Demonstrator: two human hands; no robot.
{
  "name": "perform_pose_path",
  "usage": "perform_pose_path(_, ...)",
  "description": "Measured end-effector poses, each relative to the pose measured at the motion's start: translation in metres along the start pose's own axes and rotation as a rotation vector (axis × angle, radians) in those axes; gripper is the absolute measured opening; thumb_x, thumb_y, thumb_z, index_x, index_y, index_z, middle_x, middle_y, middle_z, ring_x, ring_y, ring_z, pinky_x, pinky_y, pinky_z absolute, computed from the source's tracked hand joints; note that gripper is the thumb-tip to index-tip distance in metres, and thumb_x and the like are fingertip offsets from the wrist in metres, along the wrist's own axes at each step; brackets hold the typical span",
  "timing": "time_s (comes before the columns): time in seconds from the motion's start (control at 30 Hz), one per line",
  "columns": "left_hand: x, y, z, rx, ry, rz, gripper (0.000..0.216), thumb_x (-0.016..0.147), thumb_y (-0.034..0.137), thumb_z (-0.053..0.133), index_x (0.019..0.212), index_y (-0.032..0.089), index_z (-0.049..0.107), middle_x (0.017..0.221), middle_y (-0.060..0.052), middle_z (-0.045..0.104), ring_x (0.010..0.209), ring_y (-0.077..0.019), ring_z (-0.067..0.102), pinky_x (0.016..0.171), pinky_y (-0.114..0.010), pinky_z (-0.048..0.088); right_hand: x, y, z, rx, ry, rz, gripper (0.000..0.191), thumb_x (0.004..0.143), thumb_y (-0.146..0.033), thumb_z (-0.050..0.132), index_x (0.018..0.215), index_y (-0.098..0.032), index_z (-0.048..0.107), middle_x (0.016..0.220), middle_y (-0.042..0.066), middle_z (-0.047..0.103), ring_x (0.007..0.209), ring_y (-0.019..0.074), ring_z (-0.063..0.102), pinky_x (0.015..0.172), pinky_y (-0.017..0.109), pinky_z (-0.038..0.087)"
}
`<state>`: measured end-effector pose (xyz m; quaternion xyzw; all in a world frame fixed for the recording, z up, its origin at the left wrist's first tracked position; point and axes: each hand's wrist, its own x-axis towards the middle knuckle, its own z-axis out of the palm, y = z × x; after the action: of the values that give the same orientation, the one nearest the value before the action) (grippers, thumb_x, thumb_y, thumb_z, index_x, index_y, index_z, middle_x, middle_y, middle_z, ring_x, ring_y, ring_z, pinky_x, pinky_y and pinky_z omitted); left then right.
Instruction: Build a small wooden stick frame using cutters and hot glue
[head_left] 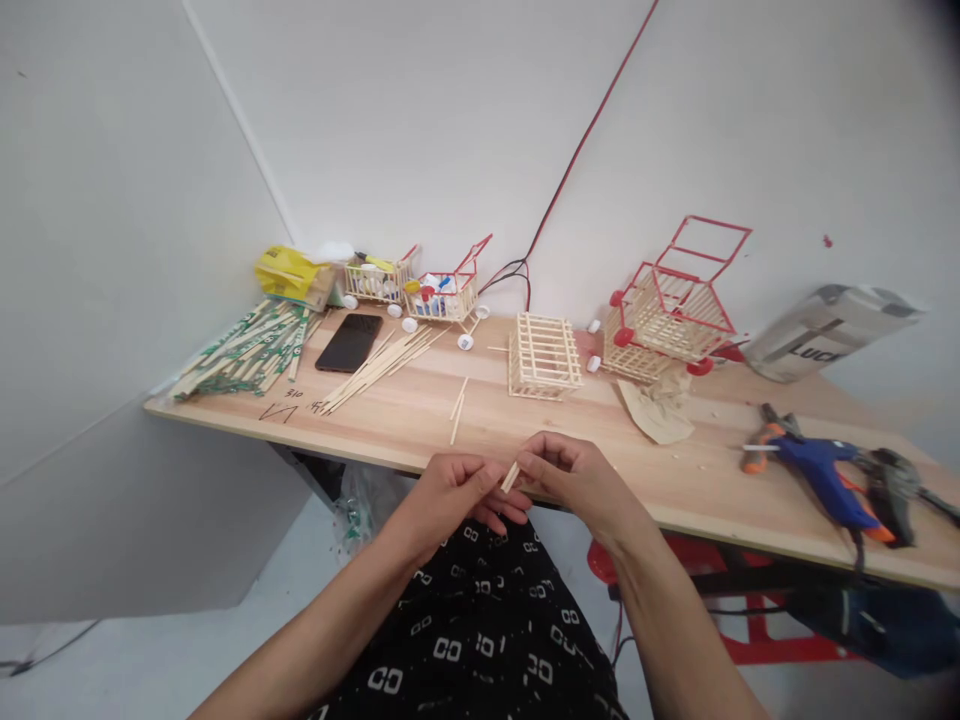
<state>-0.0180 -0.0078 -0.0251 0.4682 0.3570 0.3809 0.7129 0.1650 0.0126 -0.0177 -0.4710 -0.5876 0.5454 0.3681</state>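
So the short wooden stick pieces [511,477] were up in the air just over the front edge of the table, between both hands. The right hand [562,470] had them pinched between thumb and fingertips. The left hand [459,492] was right up against them, thumb and index at the pieces and the other fingers loosely spread underneath, but I couldn't tell if it was actually gripping.

Just past the hands, two thin sticks [457,415] lay on the wooden tabletop [405,425], nearly end to end. Behind those sat a slatted stick crate [546,378]. Off to the left was a fan of loose skinny sticks [386,368], then a black phone [349,342] and a pile of green-and-white wrapped chopsticks [244,355] with a yellow packet [286,272] behind it. Two mini stick carts [451,308] with red handles stood near the wall, loaded with small stuff. Over on the right: a red-trimmed stick cart [679,310], some crumpled brown paper [658,412], a silver bag [829,335] and a blue glue gun [814,465].
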Motion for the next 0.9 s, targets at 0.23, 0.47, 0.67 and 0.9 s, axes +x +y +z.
perform_pose_path(0.23, -0.0039, 0.0013, -0.0030, 0.041, 0.020, 0.037, 0.036, 0.084, 0.039, 0.061, 0.103, 0.009, 0.067, 0.097, -0.015, 0.072, 0.082, -0.0195, 0.070, 0.065, -0.024, 0.053, -0.0025, 0.0033, 0.0014, 0.060, 0.071, 0.029, 0.031, 0.074, -0.046, 0.070, 0.073, -0.017, 0.059, 0.065, -0.003, 0.059, 0.058, 0.0086, 0.050, 0.055, 0.022, 0.037)
perform_pose_path(0.47, -0.0075, 0.0036, 0.0010, 0.260, 0.076, 0.114, 0.013, 0.079, 0.022, 0.064, 0.085, 0.013, 0.072, 0.079, -0.005, 0.074, 0.071, -0.0140, 0.067, 0.063, -0.021, 0.050, -0.0045, 0.0004, 0.0045, 0.205, 0.013, 0.115, 0.033, 0.072, -0.046, 0.073, 0.073, -0.016, 0.059, 0.065, -0.003, 0.059, 0.058, 0.0083, 0.053, 0.058, 0.023, 0.042)
perform_pose_path(0.67, -0.0081, 0.0041, 0.0044, 0.293, 0.104, 0.128, 0.014, 0.081, 0.022, 0.062, 0.078, 0.013, 0.073, 0.075, -0.004, 0.074, 0.067, -0.0136, 0.067, 0.062, -0.021, 0.050, -0.0029, -0.0011, 0.0050, 0.178, -0.003, 0.115, 0.033, 0.072, -0.047, 0.072, 0.073, -0.017, 0.058, 0.064, -0.003, 0.059, 0.055, 0.0077, 0.051, 0.053, 0.022, 0.039)
perform_pose_path(0.9, -0.0064, 0.0030, -0.0008, 0.158, -0.034, 0.052, 0.030, 0.084, 0.035, 0.061, 0.097, 0.010, 0.071, 0.091, -0.012, 0.074, 0.079, -0.0189, 0.070, 0.064, -0.025, 0.053, -0.0044, -0.0015, 0.0035, 0.166, 0.002, 0.094, 0.034, 0.071, -0.048, 0.072, 0.072, -0.017, 0.058, 0.063, -0.003, 0.058, 0.055, 0.0081, 0.051, 0.055, 0.023, 0.042)
